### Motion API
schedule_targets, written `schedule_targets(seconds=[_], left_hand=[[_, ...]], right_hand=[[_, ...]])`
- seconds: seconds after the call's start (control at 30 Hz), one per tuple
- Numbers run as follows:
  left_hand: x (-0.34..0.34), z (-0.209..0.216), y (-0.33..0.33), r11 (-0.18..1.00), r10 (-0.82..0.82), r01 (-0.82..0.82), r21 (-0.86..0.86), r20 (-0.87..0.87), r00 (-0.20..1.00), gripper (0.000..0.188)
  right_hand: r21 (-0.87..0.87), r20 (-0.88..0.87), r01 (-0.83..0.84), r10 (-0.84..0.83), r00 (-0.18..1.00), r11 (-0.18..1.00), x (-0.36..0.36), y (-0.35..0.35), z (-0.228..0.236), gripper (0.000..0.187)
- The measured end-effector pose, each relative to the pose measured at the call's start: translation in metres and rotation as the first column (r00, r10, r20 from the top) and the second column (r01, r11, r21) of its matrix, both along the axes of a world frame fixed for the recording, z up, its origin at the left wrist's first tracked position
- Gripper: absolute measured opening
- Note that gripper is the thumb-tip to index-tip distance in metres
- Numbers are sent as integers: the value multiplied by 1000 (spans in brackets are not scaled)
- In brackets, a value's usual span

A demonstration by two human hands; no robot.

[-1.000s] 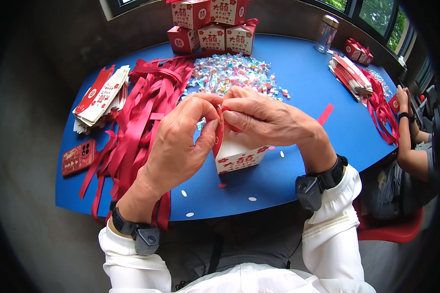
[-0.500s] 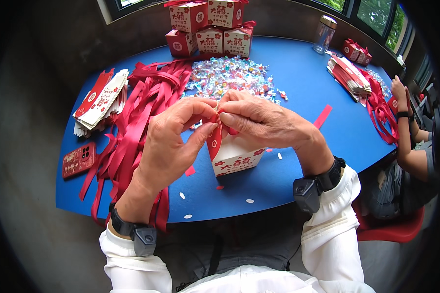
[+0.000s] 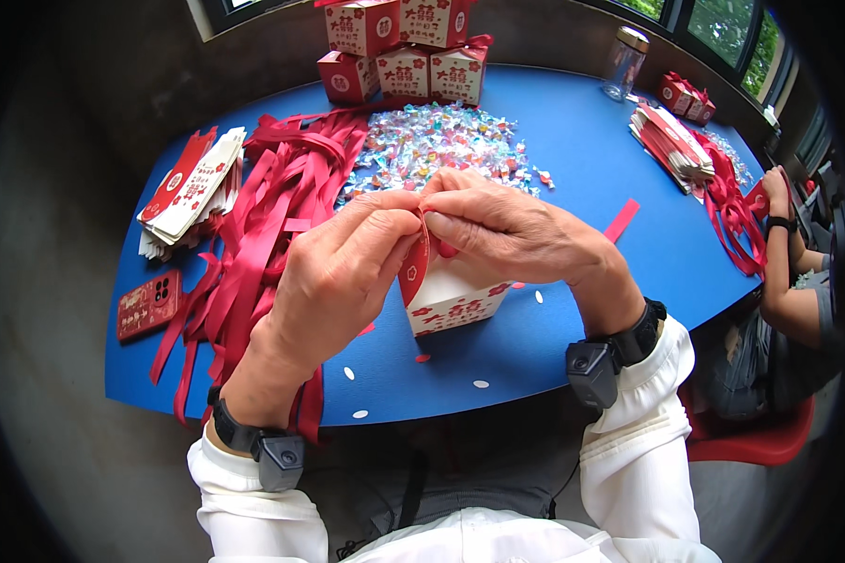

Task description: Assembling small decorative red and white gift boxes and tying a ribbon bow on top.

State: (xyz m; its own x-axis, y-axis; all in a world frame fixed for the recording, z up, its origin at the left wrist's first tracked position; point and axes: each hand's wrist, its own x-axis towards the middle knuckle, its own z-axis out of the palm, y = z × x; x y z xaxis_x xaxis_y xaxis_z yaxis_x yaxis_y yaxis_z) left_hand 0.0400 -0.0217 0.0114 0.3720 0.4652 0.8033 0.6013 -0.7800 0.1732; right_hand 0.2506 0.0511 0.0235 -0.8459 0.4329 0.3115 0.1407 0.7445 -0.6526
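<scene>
A small white and red paper gift box (image 3: 455, 305), printed with red flowers, stands on the table in front of me. My left hand (image 3: 338, 267) is closed in a pinch at the box's top, by the red curved side flap (image 3: 413, 270). Close against it, my right hand (image 3: 512, 230) pinches the upper edge from the other side, thumb and fingers pressed together. A bit of red (image 3: 447, 250) shows under the right fingers; whether it is ribbon I cannot tell. My fingers hide most of the top closure.
Red ribbons (image 3: 263, 235) lie left of the box, wrapped candies (image 3: 441, 145) behind it. Flat box blanks (image 3: 192, 188) and a red phone (image 3: 150, 305) are far left. Finished boxes (image 3: 404, 70) are stacked at the back near a jar (image 3: 626, 64). A co-worker's arm (image 3: 781, 253) is at right.
My left fingers have drawn together at the box's top, and the thumb has risen from the red flap's side. My right hand keeps its pinch nearly unmoved.
</scene>
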Motion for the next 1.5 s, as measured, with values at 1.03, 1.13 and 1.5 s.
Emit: schedule_targets(seconds=[1.03, 1.13, 1.5], left_hand=[[-11, -8, 4, 902, -145, 232, -365, 251, 957, 76], [-10, -10, 4, 909, -154, 236, -344, 249, 956, 76], [-10, -15, 6, 921, -144, 228, -316, 266, 953, 83]], right_hand=[[-525, -127, 31, -114, 985, 851, -4, -8, 8, 19], [-537, -130, 21, -108, 986, 843, -3, -6, 6, 23], [-560, -137, 17, -113, 984, 828, -6, -8, 6, 18]])
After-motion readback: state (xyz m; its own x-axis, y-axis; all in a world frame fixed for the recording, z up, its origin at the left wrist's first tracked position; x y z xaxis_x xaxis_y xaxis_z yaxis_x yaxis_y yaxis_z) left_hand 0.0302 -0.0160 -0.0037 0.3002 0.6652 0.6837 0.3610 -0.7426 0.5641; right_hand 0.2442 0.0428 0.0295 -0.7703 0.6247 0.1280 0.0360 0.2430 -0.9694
